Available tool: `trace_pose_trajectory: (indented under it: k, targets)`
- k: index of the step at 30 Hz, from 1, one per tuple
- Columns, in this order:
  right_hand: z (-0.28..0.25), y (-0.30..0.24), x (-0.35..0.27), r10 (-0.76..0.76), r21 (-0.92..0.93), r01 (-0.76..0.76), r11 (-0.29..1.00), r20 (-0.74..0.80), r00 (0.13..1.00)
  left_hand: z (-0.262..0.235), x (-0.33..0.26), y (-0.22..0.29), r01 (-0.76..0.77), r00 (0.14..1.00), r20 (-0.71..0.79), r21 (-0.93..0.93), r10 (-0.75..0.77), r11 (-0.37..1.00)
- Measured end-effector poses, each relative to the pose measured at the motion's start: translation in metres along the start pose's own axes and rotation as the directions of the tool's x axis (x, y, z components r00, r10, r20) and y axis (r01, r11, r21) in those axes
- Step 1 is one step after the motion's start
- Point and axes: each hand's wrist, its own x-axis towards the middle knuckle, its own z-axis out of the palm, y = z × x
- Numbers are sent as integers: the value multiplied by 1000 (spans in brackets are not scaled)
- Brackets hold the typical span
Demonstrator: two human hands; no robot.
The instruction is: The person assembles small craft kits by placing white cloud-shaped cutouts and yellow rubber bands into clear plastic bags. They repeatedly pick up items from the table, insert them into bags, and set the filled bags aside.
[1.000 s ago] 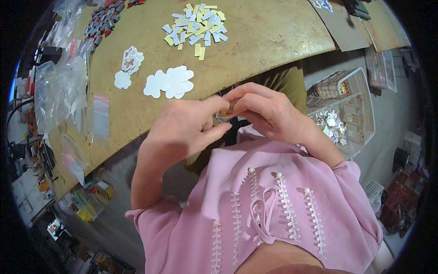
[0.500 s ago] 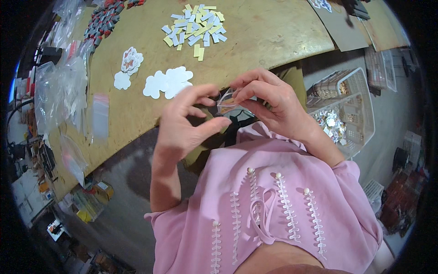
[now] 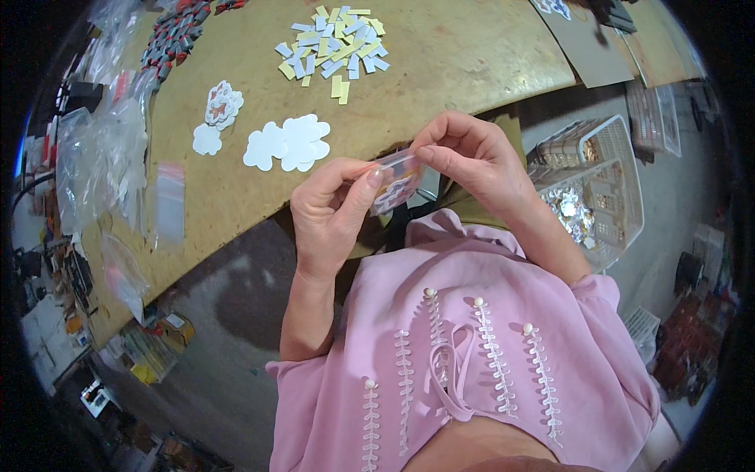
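A small clear plastic bag (image 3: pixel 397 189) with a printed cut-out inside hangs between my hands, just off the table's near edge. My left hand (image 3: pixel 334 208) pinches one top corner between thumb and fingers. At the other top corner my right hand (image 3: pixel 472 161) has its thumb and index finger closed on the rim. White cloud-shaped cards (image 3: pixel 303 141) lie face down on the table beyond my left hand. Farther left is a small pile of printed cut-outs (image 3: pixel 224 104), with a white cut-out (image 3: pixel 207 139) beside it.
A heap of yellow and white paper strips (image 3: pixel 338 43) lies at the far middle of the table (image 3: pixel 456 63). Clear plastic bags (image 3: pixel 102 173) and a stack of flat bags (image 3: pixel 170 200) lie left. At right stands a white basket (image 3: pixel 625 197) holding shiny pieces (image 3: pixel 570 208).
My left hand has moved right and closed its fingers on the bag's corner; it was apart and spread before. The bag is now stretched between both hands, its printed content showing.
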Motion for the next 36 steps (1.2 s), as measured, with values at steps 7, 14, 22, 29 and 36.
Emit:
trace_pose_trajectory:
  k: [7, 14, 22, 29, 36]
  targets:
    - [2, -3, 1, 39, -26, -40, 999, -39, 998, 1, 1, 3, 20, 1000, -8, -30, -20, 999]
    - [20, 4, -6, -203, -396, 151, 906, -92, 975, 15, 12, 13, -167, 983, 27, 525, 179, 835]
    - [1, -2, -6, -34, -204, 12, 979, -107, 994, 1, 12, 9, -215, 977, 99, 414, 191, 884]
    - [-15, 8, 7, 120, 66, -113, 991, -112, 986, 4, -4, -7, 166, 984, -45, -154, -175, 974]
    - [-18, 9, 4, 88, 115, -75, 991, -112, 990, 12, -3, -11, -366, 923, 97, 517, 371, 774]
